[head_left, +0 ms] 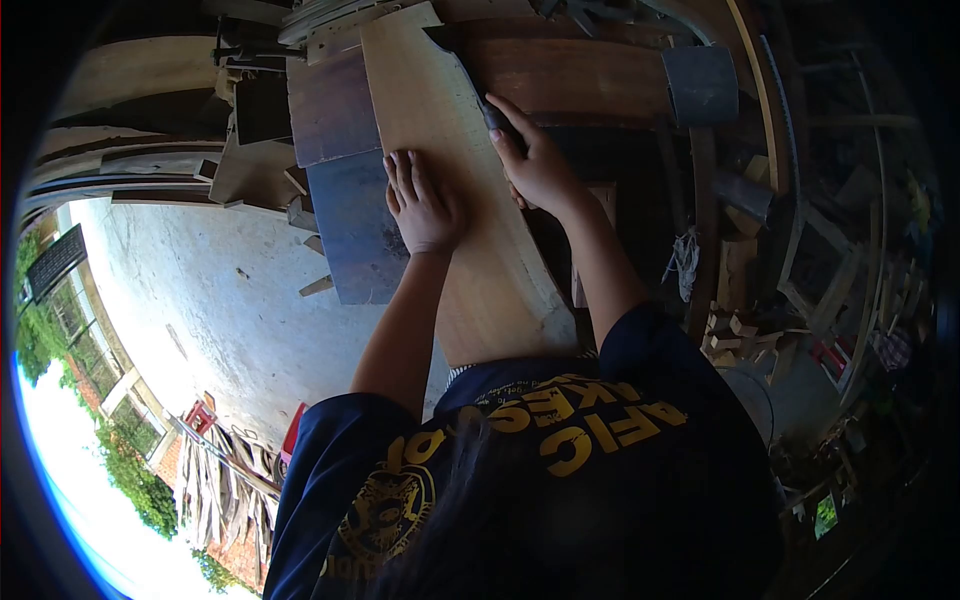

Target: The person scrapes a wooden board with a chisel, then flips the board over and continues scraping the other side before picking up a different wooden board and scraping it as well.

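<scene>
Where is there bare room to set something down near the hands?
On the board, one bare patch lies beyond the left hand, left of the dark-handled tool in the right hand; another lies between left hand and shirt. Pale floor is largely bare left of the dark sheet. Crowded: right side, with wood offcuts.

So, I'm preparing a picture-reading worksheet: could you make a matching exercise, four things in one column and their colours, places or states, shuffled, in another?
Column one
1. Left hand
2. Right hand
3. Pale wooden board
4. T-shirt

Column two
A. Dark, with yellow lettering
B. Curled around a dark tool handle
C. Underneath a flat palm
D. Laid palm-down on wood, fingers pointing away from the person

Right pairs: 1-D, 2-B, 3-C, 4-A
</scene>
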Available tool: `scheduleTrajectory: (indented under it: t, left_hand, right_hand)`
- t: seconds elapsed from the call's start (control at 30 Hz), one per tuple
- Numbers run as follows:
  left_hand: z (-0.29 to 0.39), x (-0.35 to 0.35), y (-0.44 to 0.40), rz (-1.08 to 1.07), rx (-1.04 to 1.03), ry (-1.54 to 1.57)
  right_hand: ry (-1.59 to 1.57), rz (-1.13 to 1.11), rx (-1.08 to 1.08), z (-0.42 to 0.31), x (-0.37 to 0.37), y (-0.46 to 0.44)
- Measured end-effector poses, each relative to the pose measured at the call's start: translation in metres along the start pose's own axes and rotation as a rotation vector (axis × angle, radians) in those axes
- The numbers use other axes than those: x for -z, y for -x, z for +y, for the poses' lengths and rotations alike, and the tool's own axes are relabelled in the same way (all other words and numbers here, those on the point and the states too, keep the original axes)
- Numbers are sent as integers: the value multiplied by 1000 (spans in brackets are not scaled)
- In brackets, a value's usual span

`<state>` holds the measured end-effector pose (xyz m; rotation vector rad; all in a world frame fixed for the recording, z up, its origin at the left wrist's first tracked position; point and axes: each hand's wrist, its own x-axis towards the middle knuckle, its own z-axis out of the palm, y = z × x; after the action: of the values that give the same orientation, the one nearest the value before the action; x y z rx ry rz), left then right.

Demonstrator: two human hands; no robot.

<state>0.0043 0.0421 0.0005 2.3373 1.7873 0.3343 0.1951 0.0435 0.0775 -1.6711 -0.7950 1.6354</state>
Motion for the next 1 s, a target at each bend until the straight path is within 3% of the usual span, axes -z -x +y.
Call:
scheduleTrajectory:
  t: [0.37,0.43,0.83,1.0]
  left_hand:
    - [2,3,-2,-8,-6,16]
    - [1,2,-1,-16,7,17]
    - [1,1,-1,-1,-3,31]
    - [2,1,1,-8,2,10]
  right_hand:
    - [0,60,149,-12,-5,-16]
    - [-26,-35,71,-6,1,0]
    - [-69,-93,33,-3,10,15]
    - [-76,-16,72,-12,1,-7]
